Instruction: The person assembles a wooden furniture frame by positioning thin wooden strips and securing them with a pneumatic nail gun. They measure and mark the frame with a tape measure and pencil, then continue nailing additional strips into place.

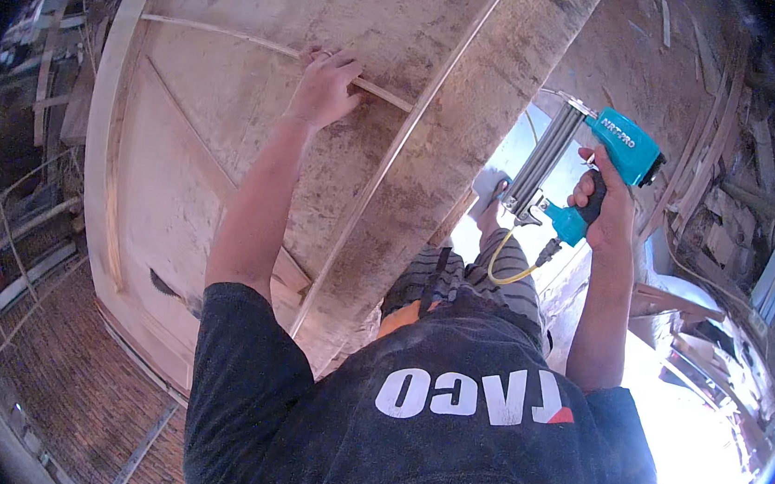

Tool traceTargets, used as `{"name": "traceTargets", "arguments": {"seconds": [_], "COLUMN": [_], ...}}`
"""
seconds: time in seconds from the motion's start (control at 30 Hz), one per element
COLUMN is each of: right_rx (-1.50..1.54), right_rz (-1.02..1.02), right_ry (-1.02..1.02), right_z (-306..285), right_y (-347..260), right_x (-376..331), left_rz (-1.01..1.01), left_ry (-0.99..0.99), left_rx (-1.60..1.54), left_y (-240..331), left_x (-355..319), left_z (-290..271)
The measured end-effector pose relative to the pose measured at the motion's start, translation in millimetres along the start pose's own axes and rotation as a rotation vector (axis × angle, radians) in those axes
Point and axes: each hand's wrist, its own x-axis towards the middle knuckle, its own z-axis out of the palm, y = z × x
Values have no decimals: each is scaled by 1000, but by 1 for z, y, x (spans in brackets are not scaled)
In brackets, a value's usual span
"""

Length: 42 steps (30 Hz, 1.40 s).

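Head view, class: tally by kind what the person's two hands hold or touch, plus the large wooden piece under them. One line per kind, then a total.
Teal nail gun, gripped in the right hand: 1
Thin wooden strip, pressed by the left hand: 1
Large wooden panel under the strip: 1
Yellow coiled hose below the gun: 1
Total: 4

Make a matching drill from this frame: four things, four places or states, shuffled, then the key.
Things:
1. left hand
2. right hand
3. yellow hose
4. wooden door panel

Places or states:
A. hangs in a loop below the tool
B. lies flat under the thin strip
C. presses a thin wooden strip
D. grips the handle of the teal nail gun

Pairs: 1-C, 2-D, 3-A, 4-B
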Motion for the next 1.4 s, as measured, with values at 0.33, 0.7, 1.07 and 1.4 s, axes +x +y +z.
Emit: {"name": "traceTargets", "arguments": {"seconds": [0.33,0.7,1.07,1.4], "right_rx": [51,165,358,333], "right_rz": [81,289,363,347], "right_ry": [-26,-162,-263,-289], "right_z": [26,78,102,103], "right_y": [-2,73,106,106], "right_x": [-26,-24,-37,-37], "left_rz": [54,97,106,83], "left_ry": [27,37,58,35], "left_rx": [56,-32,-10,49], "left_y": [19,13,10,15], "left_x": [19,20,20,20], "left_z": [-29,-17,-12,-18]}}
